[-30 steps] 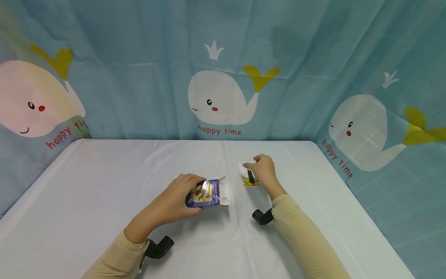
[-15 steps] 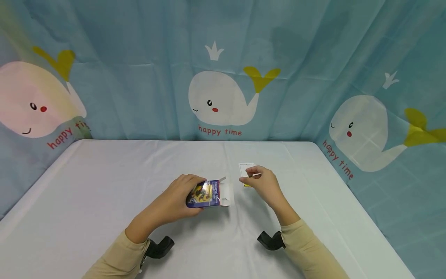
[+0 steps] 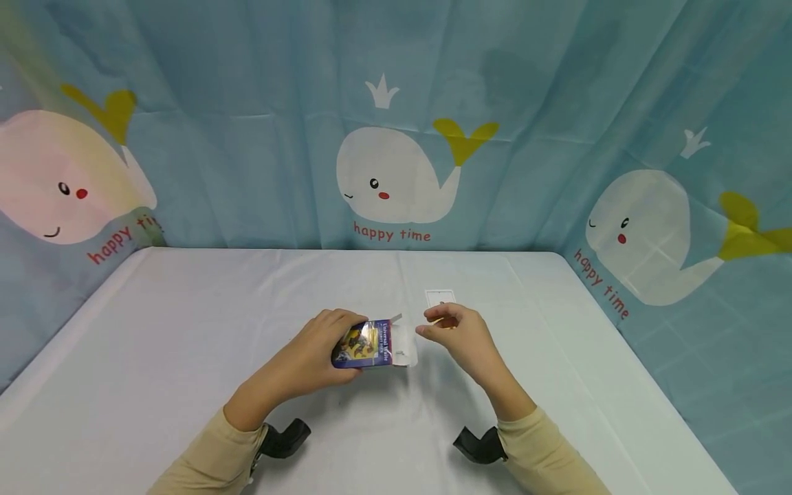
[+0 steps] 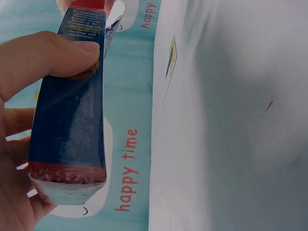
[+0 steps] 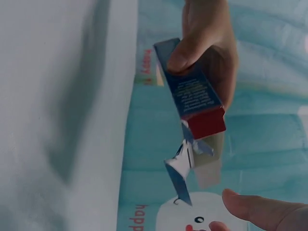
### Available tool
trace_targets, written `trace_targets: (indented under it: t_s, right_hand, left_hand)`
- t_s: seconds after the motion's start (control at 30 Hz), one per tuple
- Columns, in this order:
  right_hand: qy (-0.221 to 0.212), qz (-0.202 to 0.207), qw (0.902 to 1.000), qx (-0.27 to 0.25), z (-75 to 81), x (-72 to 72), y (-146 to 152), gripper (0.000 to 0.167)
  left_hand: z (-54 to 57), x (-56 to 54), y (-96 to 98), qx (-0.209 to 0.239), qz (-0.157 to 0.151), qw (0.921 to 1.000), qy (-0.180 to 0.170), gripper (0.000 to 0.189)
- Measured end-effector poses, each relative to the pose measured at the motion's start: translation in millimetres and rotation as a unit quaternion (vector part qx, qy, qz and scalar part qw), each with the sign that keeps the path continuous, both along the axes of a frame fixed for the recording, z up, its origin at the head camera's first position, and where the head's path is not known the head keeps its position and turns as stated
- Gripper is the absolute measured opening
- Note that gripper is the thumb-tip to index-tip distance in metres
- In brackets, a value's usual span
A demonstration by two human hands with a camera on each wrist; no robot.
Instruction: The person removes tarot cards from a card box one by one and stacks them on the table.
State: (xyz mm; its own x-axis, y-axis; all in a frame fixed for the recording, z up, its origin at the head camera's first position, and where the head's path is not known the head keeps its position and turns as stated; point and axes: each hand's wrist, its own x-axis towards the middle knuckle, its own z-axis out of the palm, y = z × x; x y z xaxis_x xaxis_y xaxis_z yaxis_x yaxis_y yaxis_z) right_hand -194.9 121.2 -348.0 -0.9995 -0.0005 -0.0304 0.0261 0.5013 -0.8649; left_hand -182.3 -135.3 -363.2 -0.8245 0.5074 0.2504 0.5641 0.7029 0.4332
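My left hand (image 3: pixel 297 364) grips a blue and purple tarot card box (image 3: pixel 361 344) above the table, thumb on its near narrow side. The box's open end points right, and its white flaps (image 3: pixel 403 344) stick out loose. Close to those flaps is my right hand (image 3: pixel 467 344), thumb and fingers parted, with nothing seen between them. In the right wrist view the right thumb (image 5: pixel 260 209) shows beside the open flaps, apart from them. A white-bordered picture card (image 3: pixel 440 297) lies on the table just beyond the right hand, which hides its lower part.
A white cloth covers the table (image 3: pixel 216 302). Behind it and along the sides hangs a blue curtain (image 3: pixel 272 172) printed with whales. A black curved mount (image 3: pixel 480 445) juts from the right wrist, and another black mount (image 3: pixel 284 438) from the left.
My right hand has left the card on the table and moved back toward the box's open end. The card stays where it lay. My left hand and the box have barely moved.
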Motion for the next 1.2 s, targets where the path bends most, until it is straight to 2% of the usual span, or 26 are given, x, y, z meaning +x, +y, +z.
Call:
trace_targets:
  t_s: [0.47,0.77,1.2]
  right_hand:
    - [0.007,0.024,0.9997,0.001,7.7,11.7,-10,0.020]
    - [-0.006,0.046,0.9981,-0.040,2.6,11.3,-15,0.023]
    - [-0.025,0.060,0.9959,-0.063,-3.6,11.0,-20,0.026]
  left_hand:
    - [0.1,0.2,1.1,-0.009,0.002,0.9999,-0.006,0.071]
    - [0.6,0.1,2.5,-0.011,0.000,0.9999,-0.004,0.071]
    - [1.6,2.1,4.2,-0.008,-0.005,1.0000,-0.001,0.071]
